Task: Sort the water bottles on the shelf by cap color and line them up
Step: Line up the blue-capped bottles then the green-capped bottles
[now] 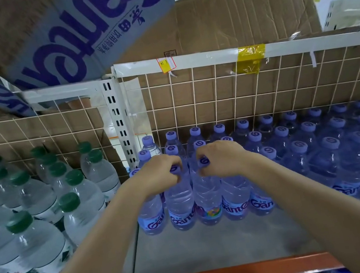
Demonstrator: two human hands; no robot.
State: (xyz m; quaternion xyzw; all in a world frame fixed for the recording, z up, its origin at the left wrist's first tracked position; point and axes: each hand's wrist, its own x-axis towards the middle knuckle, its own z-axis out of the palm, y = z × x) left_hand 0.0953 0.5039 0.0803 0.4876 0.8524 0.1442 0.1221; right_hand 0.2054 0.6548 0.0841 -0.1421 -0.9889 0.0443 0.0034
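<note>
Purple caps (204, 161) pinched by both curled hands (188, 165)

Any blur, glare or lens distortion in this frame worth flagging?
Head view: strong wide-angle bend in the shelf rail; green-capped bottles at far left are smeared; soft highlights on the purple-capped bottles; both hands, left and right, reasonably sharp.

bottles (296, 155) on shelf (216, 244), wire grid (261, 89) behind

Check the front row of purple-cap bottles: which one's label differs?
The front-row bottle under the right hand: its label shows multicolour artwork, while its neighbours show the white wordmark.
</note>
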